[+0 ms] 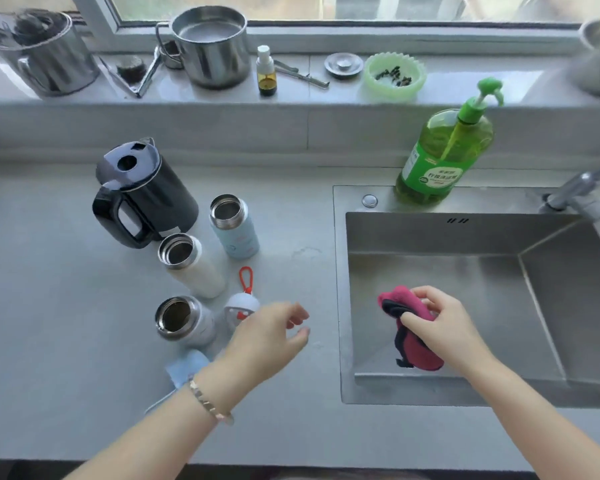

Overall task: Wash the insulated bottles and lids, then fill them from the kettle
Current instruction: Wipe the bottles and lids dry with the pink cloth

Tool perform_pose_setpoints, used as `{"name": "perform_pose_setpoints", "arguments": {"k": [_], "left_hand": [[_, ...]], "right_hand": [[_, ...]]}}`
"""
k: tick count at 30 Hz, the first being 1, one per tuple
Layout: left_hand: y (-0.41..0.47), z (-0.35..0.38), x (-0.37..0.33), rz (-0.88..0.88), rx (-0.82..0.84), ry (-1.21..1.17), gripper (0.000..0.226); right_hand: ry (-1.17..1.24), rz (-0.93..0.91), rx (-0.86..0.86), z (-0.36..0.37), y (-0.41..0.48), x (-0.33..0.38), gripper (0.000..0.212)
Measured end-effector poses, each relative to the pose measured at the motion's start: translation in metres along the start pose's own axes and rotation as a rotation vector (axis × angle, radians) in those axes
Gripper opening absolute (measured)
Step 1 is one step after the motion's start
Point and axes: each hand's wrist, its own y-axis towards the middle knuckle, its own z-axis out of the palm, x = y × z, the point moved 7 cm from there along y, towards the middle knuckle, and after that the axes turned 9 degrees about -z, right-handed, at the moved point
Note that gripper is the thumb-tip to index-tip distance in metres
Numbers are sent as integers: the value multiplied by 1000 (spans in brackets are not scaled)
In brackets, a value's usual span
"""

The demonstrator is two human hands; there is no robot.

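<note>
Washing is the step in hand, judging by the cloth at the sink and the uncapped bottles. The right hand (pixel 440 323) is curled round a magenta cloth (pixel 416 327) with dark edging, thumb and fingers pinching its upper fold, and holds it over the near left part of the steel sink (pixel 465 237). The left hand (pixel 274 329) hovers over the grey table (pixel 49 306) just left of the sink rim. Its fingers are loosely bent and grip nothing, and it is a little blurred.

Three insulated bottles stand open-mouthed on the table, left of the sink. The pale blue bottle (pixel 236 230) with a steel neck is farthest back, the cream-white bottle (pixel 191 268) is in the middle, and the silver-white bottle (pixel 182 322) is nearest. A white domed lid (pixel 242 304) with an orange-red loop lies just beside the left hand, between it and the nearest bottle. A light blue thing (pixel 187 367) shows beneath the left wrist — lid or cloth, I cannot tell.

The black electric kettle (pixel 142 192) stands behind the bottles, its lid shut. A green pump bottle (pixel 444 150) of dish soap stands on the sink's back ledge, and the tap (pixel 582 187) reaches in from the right.

Next, I judge, the left hand must take up a bottle or the lid and bring it over the sink to meet the cloth — soap and water likely first, since the cloth shows no suds.
</note>
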Motion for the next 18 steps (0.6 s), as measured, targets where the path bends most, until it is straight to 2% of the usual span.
{"name": "perform_pose_setpoints", "arguments": {"k": [5,10,14,18], "left_hand": [[83,18,-118,38,101,60,19],[147,27,-200,-21,82,167,21],[183,21,-227,-116,19,195,18],[205,10,-224,-236,-11,184,10]], "right_hand": [[-48,-92,-205,-107,38,-4,30],[-172,-229,-341,-215,103,13,25],[-198,-331,-409,-278,181,33,30],[-297,-428,-447,-306,260,58,34]]}}
